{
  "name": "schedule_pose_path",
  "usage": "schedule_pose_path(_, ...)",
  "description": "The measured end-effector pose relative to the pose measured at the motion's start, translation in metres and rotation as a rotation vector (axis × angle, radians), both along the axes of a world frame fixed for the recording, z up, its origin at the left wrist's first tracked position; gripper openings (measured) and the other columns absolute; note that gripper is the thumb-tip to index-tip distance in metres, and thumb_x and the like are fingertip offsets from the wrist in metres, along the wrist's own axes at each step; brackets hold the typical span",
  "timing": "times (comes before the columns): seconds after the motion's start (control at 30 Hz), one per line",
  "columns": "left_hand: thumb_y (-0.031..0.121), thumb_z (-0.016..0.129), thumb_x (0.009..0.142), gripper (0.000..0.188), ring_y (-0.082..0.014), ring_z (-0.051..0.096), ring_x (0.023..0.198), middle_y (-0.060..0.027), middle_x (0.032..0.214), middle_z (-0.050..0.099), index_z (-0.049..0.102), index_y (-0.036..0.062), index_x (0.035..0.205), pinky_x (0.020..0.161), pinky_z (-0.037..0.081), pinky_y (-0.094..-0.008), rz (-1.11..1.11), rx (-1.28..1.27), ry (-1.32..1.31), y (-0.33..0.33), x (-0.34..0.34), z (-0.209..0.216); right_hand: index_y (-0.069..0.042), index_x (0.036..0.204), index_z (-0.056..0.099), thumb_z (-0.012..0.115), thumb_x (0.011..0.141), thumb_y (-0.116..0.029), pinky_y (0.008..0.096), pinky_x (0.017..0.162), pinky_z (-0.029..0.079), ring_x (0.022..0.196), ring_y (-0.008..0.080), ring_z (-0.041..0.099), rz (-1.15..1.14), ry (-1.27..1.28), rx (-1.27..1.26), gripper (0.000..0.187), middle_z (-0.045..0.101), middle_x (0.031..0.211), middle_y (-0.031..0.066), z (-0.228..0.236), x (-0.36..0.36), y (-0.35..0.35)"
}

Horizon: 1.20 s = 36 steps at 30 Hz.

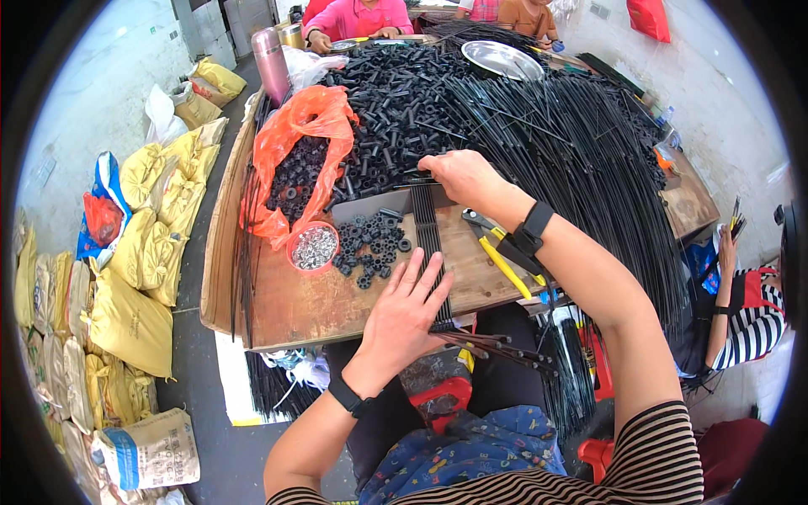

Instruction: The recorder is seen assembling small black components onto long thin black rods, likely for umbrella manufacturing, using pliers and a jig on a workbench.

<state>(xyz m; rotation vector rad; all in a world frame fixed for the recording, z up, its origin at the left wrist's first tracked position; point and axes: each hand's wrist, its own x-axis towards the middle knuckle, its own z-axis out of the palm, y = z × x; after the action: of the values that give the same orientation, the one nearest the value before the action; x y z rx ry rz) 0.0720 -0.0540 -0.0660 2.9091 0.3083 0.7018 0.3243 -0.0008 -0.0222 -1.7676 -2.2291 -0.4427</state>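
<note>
Several thin black rods (pixel 427 225) lie side by side on the wooden table in front of me, their near ends fanning out past the edge over my lap. My left hand (pixel 406 310) rests on them, fingers stretched out flat. At their far ends my right hand (pixel 470 178) is closed in a pinch; whatever is between its fingertips is too small to make out. Left of the rods are small black round caps (pixel 370 244), a pink bowl (pixel 292 257) of small silvery pieces and a grey strip (pixel 370 205). Yellow-handled pliers (pixel 507 269) lie to the right.
An orange plastic bag (pixel 335 114) of small black parts lies at the left. Behind it are a heap of black plastic parts (pixel 396 101), a pink thermos (pixel 270 67) and a metal plate (pixel 503 61). Long black rods (pixel 581 160) cover the right side. People sit across and at right; yellow sacks (pixel 130 316) line the floor.
</note>
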Motion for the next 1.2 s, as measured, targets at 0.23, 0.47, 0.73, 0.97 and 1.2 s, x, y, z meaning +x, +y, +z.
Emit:
schedule_pose_path(0.23, 0.057, 0.065, 0.071, 0.079, -0.0394, 0.036, 0.131, -0.0188, 0.139, 0.043, 0.052, 0.0019, 0.126, 0.108, 0.031, -0.0465, 0.000, 0.025, -0.015, 0.000, 0.002, 0.000, -0.008, 0.104, 0.061, 0.055, 0.077, -0.002, 0.0419, 0.067, 0.051, 0.077, 0.0311, 0.065, -0.005, 0.075, 0.010, 0.028, 0.065, 0.076, 0.0136, -0.004, 0.001, 0.003)
schedule_pose_path(0.47, 0.058, 0.065, 0.072, 0.078, -0.0389, 0.037, 0.131, -0.0191, 0.138, 0.043, 0.053, 0.0004, 0.124, 0.107, 0.031, -0.0463, 0.008, 0.048, -0.028, 0.003, 0.001, -0.003, -0.009, 0.105, 0.060, 0.056, 0.075, -0.002, 0.0428, 0.068, 0.051, 0.078, 0.0322, 0.065, -0.041, 0.007, -0.027, 0.031, 0.065, 0.076, 0.0151, 0.002, -0.006, 0.004)
schedule_pose_path(0.73, 0.043, 0.075, 0.065, 0.083, -0.0374, 0.033, 0.133, -0.0180, 0.142, 0.038, 0.045, 0.0048, 0.132, 0.109, 0.030, -0.0462, 0.002, 0.001, 0.009, -0.001, -0.002, 0.000, -0.008, 0.104, 0.062, 0.057, 0.077, -0.003, 0.0400, 0.069, 0.051, 0.081, 0.0293, 0.065, -0.031, -0.011, 0.037, 0.028, 0.066, 0.080, 0.0116, 0.004, -0.004, -0.004)
schedule_pose_path(0.97, 0.057, 0.064, 0.072, 0.077, -0.0380, 0.037, 0.131, -0.0184, 0.137, 0.045, 0.053, 0.0015, 0.124, 0.107, 0.032, -0.0464, 0.004, 0.038, -0.034, 0.002, 0.002, -0.002, -0.007, 0.100, 0.065, 0.058, 0.073, -0.001, 0.0396, 0.070, 0.052, 0.082, 0.0292, 0.066, -0.119, -0.005, -0.052, 0.028, 0.067, 0.080, 0.0123, 0.007, 0.004, -0.003)
schedule_pose_path(1.2, 0.051, 0.069, 0.071, 0.073, -0.0389, 0.039, 0.129, -0.0194, 0.135, 0.046, 0.054, 0.0017, 0.123, 0.106, 0.034, -0.0457, 0.010, 0.050, -0.032, -0.001, -0.001, 0.005, -0.007, 0.097, 0.066, 0.058, 0.073, -0.003, 0.0427, 0.069, 0.051, 0.077, 0.0318, 0.065, -0.016, 0.040, -0.021, 0.025, 0.067, 0.077, 0.0136, 0.006, -0.002, 0.005)
